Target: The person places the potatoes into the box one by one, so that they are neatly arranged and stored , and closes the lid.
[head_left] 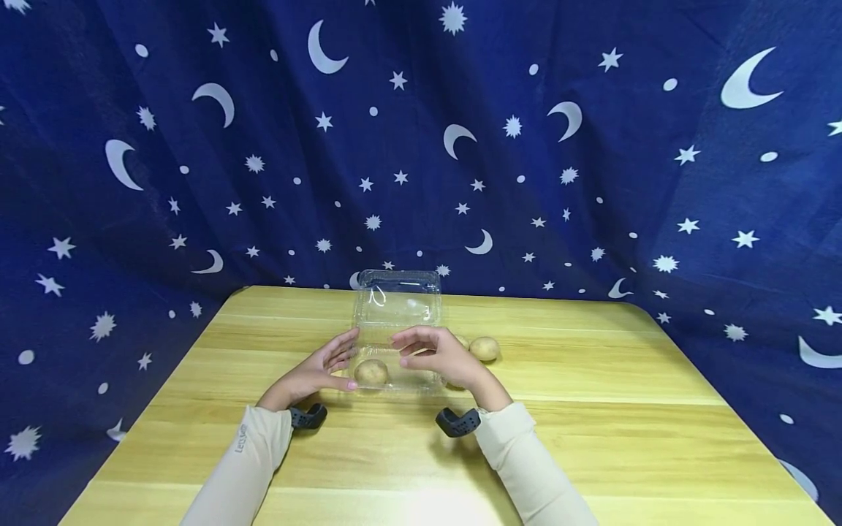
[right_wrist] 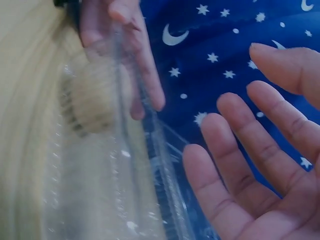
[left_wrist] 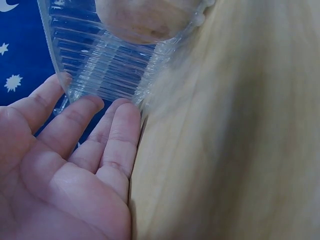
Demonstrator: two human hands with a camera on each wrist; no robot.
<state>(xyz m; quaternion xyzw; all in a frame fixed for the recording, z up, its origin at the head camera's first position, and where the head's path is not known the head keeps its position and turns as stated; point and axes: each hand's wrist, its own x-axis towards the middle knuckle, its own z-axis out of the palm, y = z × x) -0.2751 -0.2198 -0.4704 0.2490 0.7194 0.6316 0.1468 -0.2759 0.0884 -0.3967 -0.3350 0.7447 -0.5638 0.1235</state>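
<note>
A clear plastic clamshell box [head_left: 397,336] stands on the table with its lid [head_left: 401,292] raised at the back. One potato [head_left: 371,372] lies in its front left part. My left hand [head_left: 322,369] is at the box's left side, its fingertips [left_wrist: 90,102] by the ribbed wall; the fingers are extended and grip nothing. Over the right part of the box hovers my right hand [head_left: 437,354], fingers loosely bent and holding nothing. In the right wrist view its palm and fingers [right_wrist: 230,150] are bare, beside the box wall.
To the right of the box a whole potato [head_left: 484,348] sits on the wooden table [head_left: 592,409]. Others are partly hidden behind my right hand. A blue curtain [head_left: 408,146] with moons and stars hangs behind the table.
</note>
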